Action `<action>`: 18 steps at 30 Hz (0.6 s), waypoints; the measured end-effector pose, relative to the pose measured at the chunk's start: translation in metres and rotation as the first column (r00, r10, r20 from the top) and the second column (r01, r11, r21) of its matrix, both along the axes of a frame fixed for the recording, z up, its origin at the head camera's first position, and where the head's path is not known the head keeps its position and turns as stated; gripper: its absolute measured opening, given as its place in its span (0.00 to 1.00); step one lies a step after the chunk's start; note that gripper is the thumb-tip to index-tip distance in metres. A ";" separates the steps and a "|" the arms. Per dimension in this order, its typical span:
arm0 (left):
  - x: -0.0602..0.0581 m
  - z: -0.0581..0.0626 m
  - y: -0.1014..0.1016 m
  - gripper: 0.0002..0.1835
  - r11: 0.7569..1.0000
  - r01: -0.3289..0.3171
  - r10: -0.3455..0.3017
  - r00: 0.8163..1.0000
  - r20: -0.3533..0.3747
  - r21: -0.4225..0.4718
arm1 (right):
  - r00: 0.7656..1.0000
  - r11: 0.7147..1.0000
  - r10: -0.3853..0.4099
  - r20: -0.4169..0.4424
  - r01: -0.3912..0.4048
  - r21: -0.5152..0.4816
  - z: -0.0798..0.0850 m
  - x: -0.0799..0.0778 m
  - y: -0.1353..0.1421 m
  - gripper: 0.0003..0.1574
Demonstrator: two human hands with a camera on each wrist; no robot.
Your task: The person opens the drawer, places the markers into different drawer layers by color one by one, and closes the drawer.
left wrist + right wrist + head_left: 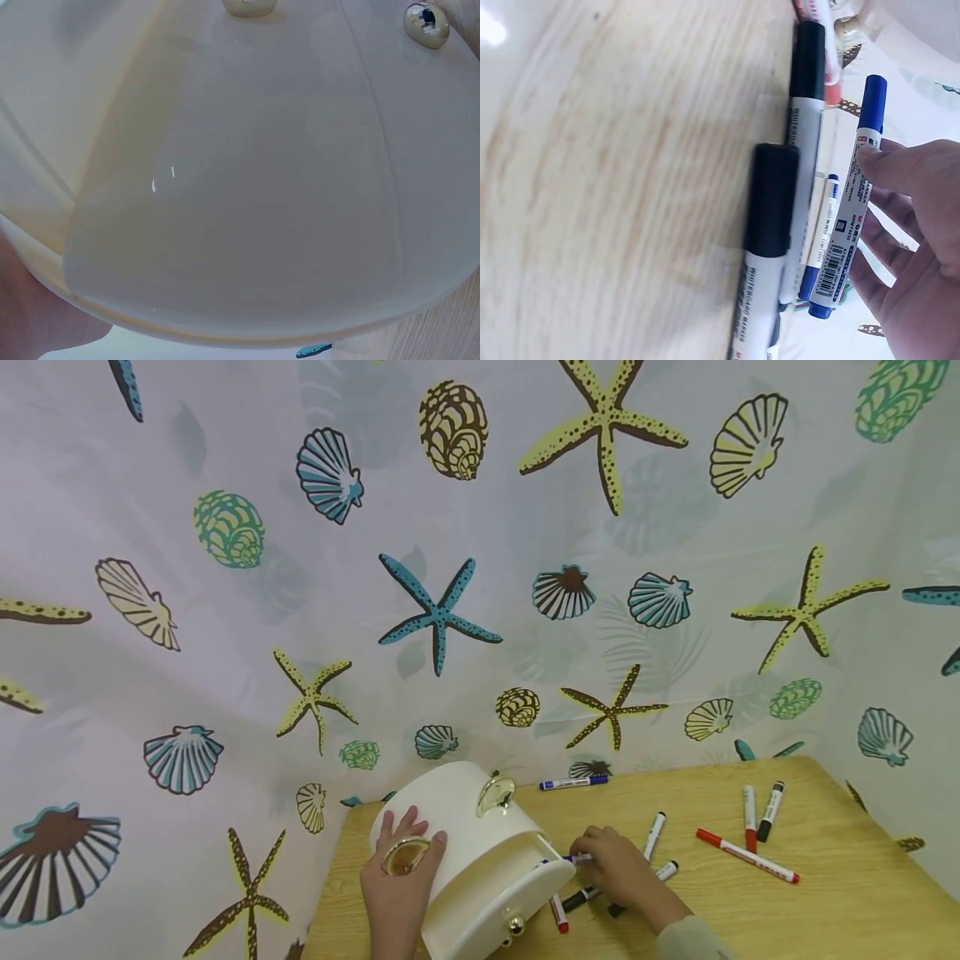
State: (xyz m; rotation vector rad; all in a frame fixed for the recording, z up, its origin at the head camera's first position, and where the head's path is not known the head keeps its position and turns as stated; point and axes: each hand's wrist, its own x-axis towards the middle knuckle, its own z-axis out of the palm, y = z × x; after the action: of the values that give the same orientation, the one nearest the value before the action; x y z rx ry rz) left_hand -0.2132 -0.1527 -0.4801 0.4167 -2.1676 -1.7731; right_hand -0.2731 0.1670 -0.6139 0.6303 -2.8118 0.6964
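A rounded white box (450, 802) with gold handles stands on the wooden table, its drawer (480, 914) pulled out. My left hand (401, 885) rests on the box's side, thumb and fingers spread around a gold ring handle (406, 857). In the left wrist view the white front (262, 172) fills most of the picture, with part of that hand (52, 322) at the lower left. My right hand (618, 872) pinches a blue whiteboard marker (847, 210) between thumb and fingers. Its blue-capped end reaches over the drawer's edge in the head view.
Black-capped markers (580, 899) and a red marker (558, 912) lie beside the drawer. Farther right are a red marker (750, 856) and a black one (771, 810). Another blue marker (573, 783) lies at the table's back edge, before a shell-patterned curtain (480, 527).
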 end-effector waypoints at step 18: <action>0.000 -0.002 0.000 0.23 1.000 0.009 -0.008 0.999 -0.031 0.012 | 0.993 0.995 -0.092 -0.074 0.089 -0.041 0.034 0.012 0.007 0.08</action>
State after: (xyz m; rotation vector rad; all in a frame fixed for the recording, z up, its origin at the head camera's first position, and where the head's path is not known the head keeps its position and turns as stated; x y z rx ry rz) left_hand -0.2128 -0.1523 -0.4817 0.3805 -2.1418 -1.7857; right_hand -0.2608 0.1745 -0.5799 0.5082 -2.7320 0.6919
